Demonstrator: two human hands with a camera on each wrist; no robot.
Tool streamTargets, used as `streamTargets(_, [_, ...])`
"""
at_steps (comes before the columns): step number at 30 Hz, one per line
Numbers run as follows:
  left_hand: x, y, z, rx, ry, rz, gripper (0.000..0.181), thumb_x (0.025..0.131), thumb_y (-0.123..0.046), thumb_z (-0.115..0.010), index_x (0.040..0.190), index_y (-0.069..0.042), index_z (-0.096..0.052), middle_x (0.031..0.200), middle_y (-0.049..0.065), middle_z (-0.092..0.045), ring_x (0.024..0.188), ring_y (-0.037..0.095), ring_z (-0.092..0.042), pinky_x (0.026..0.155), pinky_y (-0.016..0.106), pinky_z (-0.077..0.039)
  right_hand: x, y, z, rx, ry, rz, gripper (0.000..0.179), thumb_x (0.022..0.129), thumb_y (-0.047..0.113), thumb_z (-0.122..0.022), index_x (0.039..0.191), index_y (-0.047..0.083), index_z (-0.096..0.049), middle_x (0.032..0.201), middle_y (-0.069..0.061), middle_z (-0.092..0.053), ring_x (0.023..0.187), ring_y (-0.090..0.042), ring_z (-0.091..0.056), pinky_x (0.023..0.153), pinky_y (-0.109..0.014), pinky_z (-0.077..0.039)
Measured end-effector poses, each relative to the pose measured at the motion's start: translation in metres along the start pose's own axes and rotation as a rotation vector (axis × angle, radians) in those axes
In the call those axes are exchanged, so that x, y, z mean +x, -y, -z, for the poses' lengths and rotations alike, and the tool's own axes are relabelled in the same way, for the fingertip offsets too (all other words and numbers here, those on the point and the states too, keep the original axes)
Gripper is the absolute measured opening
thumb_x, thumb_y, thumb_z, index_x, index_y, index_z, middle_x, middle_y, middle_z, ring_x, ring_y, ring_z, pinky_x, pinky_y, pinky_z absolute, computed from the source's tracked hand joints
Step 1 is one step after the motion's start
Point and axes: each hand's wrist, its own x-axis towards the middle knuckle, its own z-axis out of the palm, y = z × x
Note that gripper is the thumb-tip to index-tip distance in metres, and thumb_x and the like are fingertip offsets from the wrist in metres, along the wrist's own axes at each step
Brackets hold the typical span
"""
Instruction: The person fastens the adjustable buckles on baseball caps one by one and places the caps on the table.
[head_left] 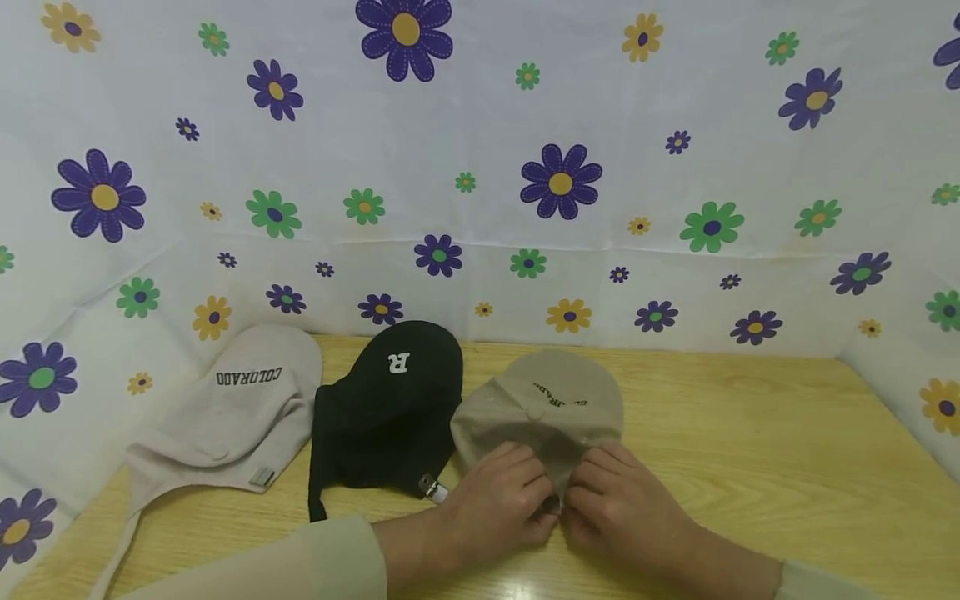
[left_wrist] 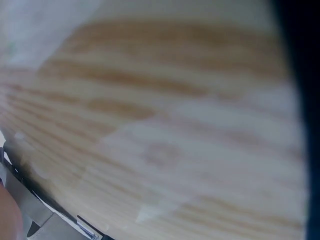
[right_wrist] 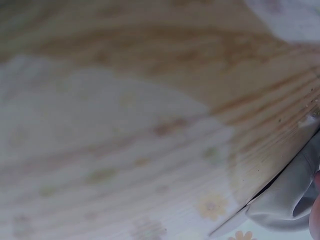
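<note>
A khaki baseball cap (head_left: pixel 573 371) lies on the table with its lettered front away from me. Both hands are at its near edge. My left hand (head_left: pixel 498 496) pinches the edge with curled fingers, and my right hand (head_left: pixel 626 504) grips it close alongside, the two almost touching. The fingertips are partly hidden behind the knuckles. In the left wrist view a finger (left_wrist: pixel 7 215) meets greyish cap fabric (left_wrist: pixel 25 195) at the lower left. The right wrist view has folded cap fabric (right_wrist: pixel 280 202) beside a fingertip (right_wrist: pixel 315 220) at the right edge.
Left of the khaki cap lies a black cap (head_left: pixel 390 425) with a white R and a metal clasp (head_left: pixel 429 486). Farther left is a pale pink cap (head_left: pixel 255 408) marked COLORADO, its strap trailing forward. Flower-printed cloth (head_left: pixel 480 133) stands behind the wooden table (head_left: pixel 765 433).
</note>
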Motion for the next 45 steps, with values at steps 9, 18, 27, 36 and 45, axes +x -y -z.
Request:
streamTargets(9, [0.0001, -0.0006, 0.0019, -0.016, 0.004, 0.026, 0.016, 0.074, -0.025, -0.078, 0.076, -0.016, -0.065, 0.077, -0.008, -0.059, 0.079, 0.011, -0.056, 0.081, 0.026, -0.047, -0.0006, -0.0013, -0.0001, -0.026, -0.002, -0.034, 0.009, 0.068, 0.022, -0.070, 0.074, 0.015, -0.067, 0.080, 0.005, -0.062, 0.084, -0.017, -0.058, 0.085, -0.035, -0.045])
streamTargets(18, [0.0007, -0.0001, 0.0036, -0.021, 0.026, 0.032, 0.016, 0.073, -0.024, -0.077, 0.075, -0.016, -0.064, 0.076, -0.008, -0.058, 0.078, 0.011, -0.055, 0.080, 0.026, -0.047, -0.0015, -0.0021, 0.0011, -0.034, 0.034, -0.061, 0.010, 0.068, 0.024, -0.070, 0.072, 0.018, -0.063, 0.082, 0.006, -0.060, 0.086, -0.016, -0.056, 0.087, -0.035, -0.045])
streamTargets(27, [0.0012, -0.0001, 0.0041, -0.017, 0.026, 0.034, 0.015, 0.073, -0.024, -0.076, 0.074, -0.016, -0.064, 0.077, -0.007, -0.060, 0.078, 0.011, -0.056, 0.079, 0.026, -0.047, -0.0009, -0.0011, 0.0030, -0.025, 0.006, -0.085, 0.009, 0.068, 0.023, -0.067, 0.074, 0.017, -0.063, 0.085, 0.005, -0.060, 0.087, -0.017, -0.056, 0.086, -0.037, -0.045])
streamTargets(36, [0.0002, 0.0004, 0.0037, -0.012, 0.019, 0.017, 0.015, 0.074, -0.024, -0.077, 0.074, -0.016, -0.064, 0.077, -0.007, -0.061, 0.077, 0.010, -0.055, 0.078, 0.026, -0.047, -0.0005, 0.0017, 0.0018, 0.011, 0.024, -0.087, 0.016, 0.071, 0.024, -0.066, 0.085, 0.017, -0.065, 0.089, 0.007, -0.058, 0.089, -0.015, -0.053, 0.087, -0.034, -0.042])
streamTargets(45, [0.0003, 0.0011, 0.0029, 0.024, -0.044, -0.034, 0.015, 0.073, -0.024, -0.076, 0.074, -0.015, -0.064, 0.076, -0.007, -0.059, 0.076, 0.011, -0.056, 0.077, 0.026, -0.047, 0.0001, 0.0041, 0.0010, 0.043, 0.018, -0.069, 0.020, 0.073, 0.023, -0.067, 0.092, 0.017, -0.066, 0.093, 0.007, -0.060, 0.092, -0.015, -0.054, 0.089, -0.033, -0.040])
